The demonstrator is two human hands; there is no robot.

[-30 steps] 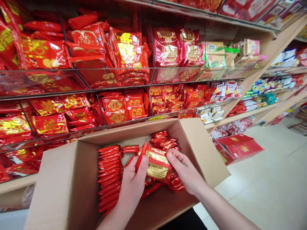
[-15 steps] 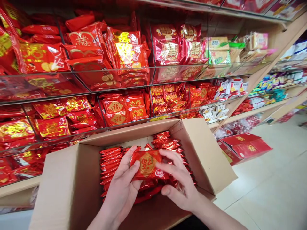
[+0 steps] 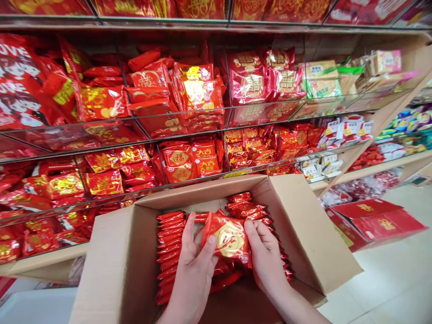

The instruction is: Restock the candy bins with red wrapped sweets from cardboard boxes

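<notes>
Between my two hands is a red snack packet with a round gold emblem, held above an open cardboard box. My left hand grips its left end, thumb on the front face. The right end is pinched by my right hand, thumb on the front and fingers curled at the edge. Inside the box, a column of stacked red packets runs along the left, and more red packets line the right. My hands hide part of the middle of the box.
Behind the box rise shelves with glass fronts, filled with red and gold packets. A red carton stands on the tiled floor to the right. At the lower left is a pale, flat-topped surface. The box's right flap sticks outward.
My right hand has closed on the packet's right end; before, its fingers were spread. The packet's face now shows a shiny gold emblem at a different angle. The view has shifted left and up.
</notes>
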